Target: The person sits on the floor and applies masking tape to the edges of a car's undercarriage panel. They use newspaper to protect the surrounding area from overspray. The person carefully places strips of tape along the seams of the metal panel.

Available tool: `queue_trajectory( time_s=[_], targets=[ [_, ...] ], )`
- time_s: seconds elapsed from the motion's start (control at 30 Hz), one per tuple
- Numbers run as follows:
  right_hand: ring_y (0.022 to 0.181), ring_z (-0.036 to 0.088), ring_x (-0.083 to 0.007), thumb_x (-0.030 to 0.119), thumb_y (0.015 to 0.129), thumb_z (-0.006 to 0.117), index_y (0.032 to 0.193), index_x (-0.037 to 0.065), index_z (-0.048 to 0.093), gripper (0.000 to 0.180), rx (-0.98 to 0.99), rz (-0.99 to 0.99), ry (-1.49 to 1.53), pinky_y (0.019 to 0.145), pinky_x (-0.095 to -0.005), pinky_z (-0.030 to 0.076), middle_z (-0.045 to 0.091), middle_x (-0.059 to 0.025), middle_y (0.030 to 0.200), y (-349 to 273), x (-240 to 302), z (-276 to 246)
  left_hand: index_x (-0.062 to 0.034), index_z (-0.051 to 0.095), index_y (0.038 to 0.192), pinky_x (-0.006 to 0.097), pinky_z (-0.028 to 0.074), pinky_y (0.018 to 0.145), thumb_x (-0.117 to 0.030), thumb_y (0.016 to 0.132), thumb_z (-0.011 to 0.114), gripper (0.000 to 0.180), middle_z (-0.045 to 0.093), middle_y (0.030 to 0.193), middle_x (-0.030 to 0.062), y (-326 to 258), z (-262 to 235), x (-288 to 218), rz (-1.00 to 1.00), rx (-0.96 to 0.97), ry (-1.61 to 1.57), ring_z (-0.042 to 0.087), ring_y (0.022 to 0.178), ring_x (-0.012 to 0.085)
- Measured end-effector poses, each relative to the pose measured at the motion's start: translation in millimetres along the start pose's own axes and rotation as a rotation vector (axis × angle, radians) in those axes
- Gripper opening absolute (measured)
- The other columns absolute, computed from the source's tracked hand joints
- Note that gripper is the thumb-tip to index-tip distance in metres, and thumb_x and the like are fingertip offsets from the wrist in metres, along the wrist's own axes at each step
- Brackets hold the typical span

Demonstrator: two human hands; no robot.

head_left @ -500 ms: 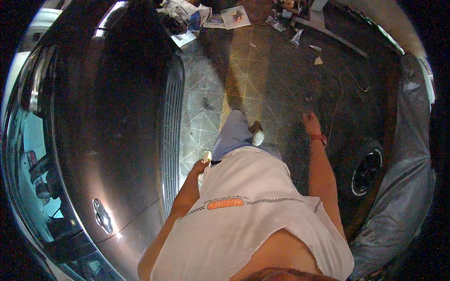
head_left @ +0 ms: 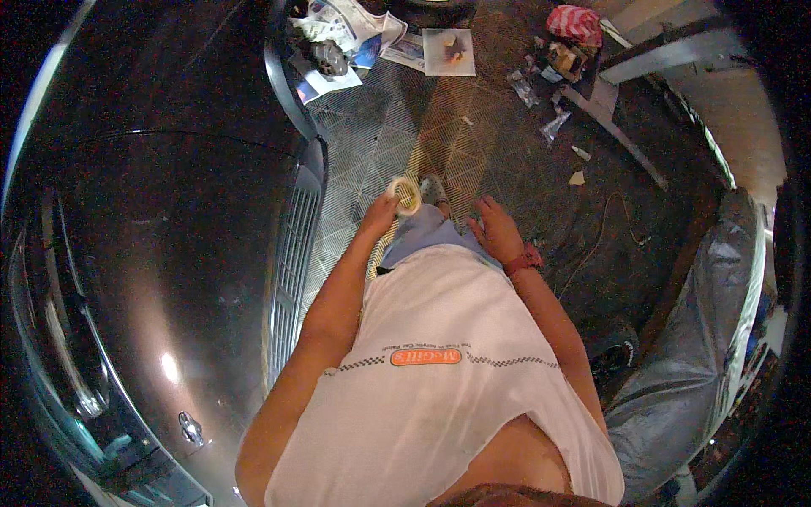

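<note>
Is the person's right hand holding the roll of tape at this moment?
No, the roll of tape sits in the left hand, while the right hand is open and empty.

Red-white bag (head_left: 574, 23) top right on floor; clear wrappers (head_left: 553, 125) nearby; poss. printed papers (head_left: 355, 34) top centre.

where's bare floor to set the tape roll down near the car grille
The left hand holds the tape roll; the right hand is open. Bare patterned floor lies between the car grille and the cord, ahead of the shoe. It is crowded farther ahead, among the papers and scraps.
</note>
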State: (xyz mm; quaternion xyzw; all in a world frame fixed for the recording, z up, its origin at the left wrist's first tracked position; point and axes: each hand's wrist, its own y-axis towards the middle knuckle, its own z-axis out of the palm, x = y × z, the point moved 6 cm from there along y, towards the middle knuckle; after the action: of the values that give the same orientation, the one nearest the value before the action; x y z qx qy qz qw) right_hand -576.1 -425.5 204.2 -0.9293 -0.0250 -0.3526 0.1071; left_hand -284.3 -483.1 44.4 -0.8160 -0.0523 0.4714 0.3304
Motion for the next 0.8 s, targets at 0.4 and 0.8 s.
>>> queue_trajectory(
  time_s=[0.4, 0.8],
  targets=[
    [0.121, 0.056, -0.0383, 0.011, 0.081, 0.074, 0.127, 0.004, 0.055, 0.050, 0.057, -0.418, -0.211, 0.101, -0.0490, 0.047, 0.063, -0.0175, 0.123, 213.3, 18.9, -87.8, -0.0020, 0.061, 0.128, 0.038, 0.054, 0.084, -0.045, 0.101, 0.049, 0.052, 0.073, 0.107, 0.0123, 89.3, -1.8, -170.8, -0.203, 0.172, -0.710, 0.069, 0.099, 0.0237],
    [0.097, 0.068, -0.0409, 0.031, 0.083, 0.069, 0.121, 0.008, 0.062, 0.044, 1.033, -0.067, -0.266, 0.085, -0.0506, 0.053, 0.071, -0.0209, 0.102, 308.4, -194.4, -38.1, -0.0046, 0.073, 0.091, 0.046, 0.055, 0.074, -0.030, 0.085, 0.072, 0.026, 0.072, 0.088, 0.0188, 83.4, -4.5, -144.2, -0.308, 0.078, 0.180, 0.070, 0.083, 0.0368]
  ],
)
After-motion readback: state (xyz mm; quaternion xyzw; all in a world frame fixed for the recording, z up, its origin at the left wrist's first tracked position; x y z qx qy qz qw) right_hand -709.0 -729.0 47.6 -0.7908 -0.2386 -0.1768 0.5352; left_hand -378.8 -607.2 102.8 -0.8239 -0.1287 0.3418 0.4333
